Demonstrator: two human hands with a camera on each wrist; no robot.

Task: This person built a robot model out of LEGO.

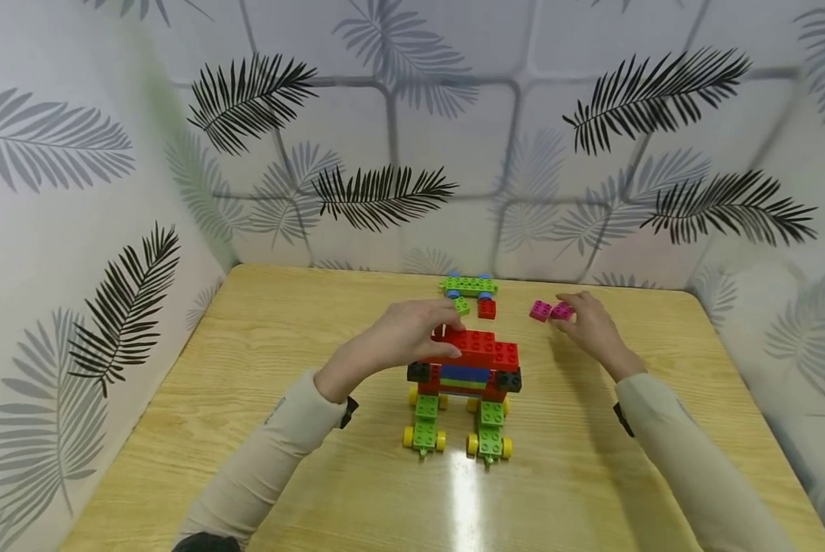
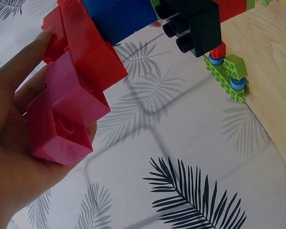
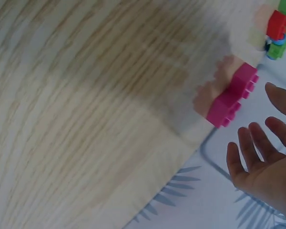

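A toy figure of building bricks stands mid-table, with red bricks (image 1: 477, 349) on top, black bricks (image 1: 508, 380) at its sides and green wheeled bases (image 1: 490, 435) below. At its upper left end is my left hand (image 1: 412, 330). Its fingers curl round two stepped pink bricks (image 2: 76, 93), one fingertip touching a red brick (image 2: 55, 33); in the head view the hand hides these pink bricks. Two more pink bricks (image 1: 540, 310) lie at the back right. Beside them hovers my right hand (image 1: 588, 326), fingers spread and apart from the bricks in the right wrist view.
Behind the figure, a green wheeled base (image 1: 469, 284) with blue wheels stands near the table's back edge. A loose red brick (image 1: 486, 309) and a light green brick (image 1: 461, 305) are in front of it. Patterned cloth (image 1: 399, 138) rises behind the wooden table (image 1: 281, 307).
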